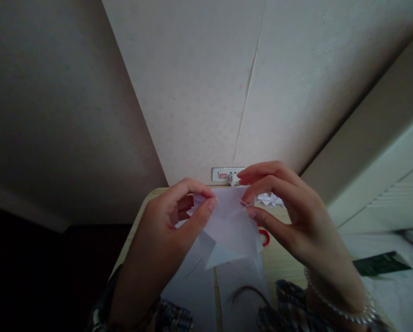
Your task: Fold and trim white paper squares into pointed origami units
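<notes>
My left hand (179,216) pinches the edge of a thin white paper (227,216) between thumb and forefinger. The paper is held above the table, and its left side looks jagged or folded. Opposite it, my right hand (292,216) has thumb and forefinger brought together on a thin white strip (244,203) at the paper's right side. Whether the strip is joined to the paper, I cannot tell. Beneath the hands lies an angular white paper piece (223,256), over larger white sheets (241,286). Red scissors handles (264,237) show partly behind the paper.
White paper scraps (270,199) lie at the back right of the light wooden table (279,263). A wall socket (216,174) with a white plug (232,179) sits behind the table. To the right are a pale cabinet (382,184) and a dark green flat item (382,263).
</notes>
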Demonstrator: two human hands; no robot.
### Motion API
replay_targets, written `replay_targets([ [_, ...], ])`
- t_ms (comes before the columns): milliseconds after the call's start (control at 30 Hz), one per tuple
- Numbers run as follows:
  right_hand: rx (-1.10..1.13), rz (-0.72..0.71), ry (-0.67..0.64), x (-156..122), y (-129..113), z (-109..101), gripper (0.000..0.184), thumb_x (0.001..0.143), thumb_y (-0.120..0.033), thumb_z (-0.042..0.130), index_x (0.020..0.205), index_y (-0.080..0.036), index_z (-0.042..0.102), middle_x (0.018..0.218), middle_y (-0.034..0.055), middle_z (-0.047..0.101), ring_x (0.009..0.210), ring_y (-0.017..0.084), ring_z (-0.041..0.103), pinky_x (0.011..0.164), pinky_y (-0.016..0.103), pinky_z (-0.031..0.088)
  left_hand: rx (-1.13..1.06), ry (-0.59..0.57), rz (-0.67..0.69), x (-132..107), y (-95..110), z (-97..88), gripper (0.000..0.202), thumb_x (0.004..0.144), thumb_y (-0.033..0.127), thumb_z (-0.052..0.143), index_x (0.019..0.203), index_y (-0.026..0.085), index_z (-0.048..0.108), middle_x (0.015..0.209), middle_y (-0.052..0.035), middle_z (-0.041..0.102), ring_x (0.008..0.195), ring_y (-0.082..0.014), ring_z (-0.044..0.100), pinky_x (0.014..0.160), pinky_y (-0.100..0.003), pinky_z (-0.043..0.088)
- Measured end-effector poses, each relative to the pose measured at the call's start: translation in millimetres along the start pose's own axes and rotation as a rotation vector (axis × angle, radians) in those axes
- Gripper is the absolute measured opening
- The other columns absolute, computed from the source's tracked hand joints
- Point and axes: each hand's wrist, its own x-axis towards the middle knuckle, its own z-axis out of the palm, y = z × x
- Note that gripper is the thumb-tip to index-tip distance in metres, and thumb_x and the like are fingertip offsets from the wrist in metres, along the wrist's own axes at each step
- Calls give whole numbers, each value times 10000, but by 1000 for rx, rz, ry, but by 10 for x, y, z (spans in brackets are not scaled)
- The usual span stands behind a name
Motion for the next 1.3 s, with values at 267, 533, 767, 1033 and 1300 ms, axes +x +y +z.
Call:
replay_targets([
  [267,51,66,5,30,-67,98,100,919,-152,644,842,-206,610,957,24,654,916,153,616,801,282,480,22,-117,55,-5,25,-13,127,841,163,665,737,228,699,851,30,736,837,-134,691,746,-201,539],
  [533,125,165,13,25,-95,172,76,906,-158,659,874,-209,614,820,-11,657,759,143,600,675,271,464,141,-109,57,-4,46,-17,119,820,170,675,743,253,709,730,69,725,723,-128,674,702,-217,514],
  [767,156,187,-26,37,-93,169,100,881,-129,672,872,-211,614,818,-9,679,756,145,631,685,270,484,120,-109,30,-16,45,-45,113,790,150,699,770,260,711,713,82,732,706,-109,695,678,-176,523],
  [1033,81,192,-99,62,-130,175,117,872,-95,675,883,-203,629,823,-18,705,755,127,653,661,244,473,155,-161,-34,35,11,-95,114,754,166,733,801,250,793,762,38,795,694,-136,718,630,-185,548],
  [1300,8,165,-77,51,-147,215,131,875,-111,683,925,-203,605,841,-19,667,727,117,601,614,238,442,152,-177,-1,48,28,-113,109,738,157,742,706,253,782,701,53,785,653,-122,704,590,-158,534],
])
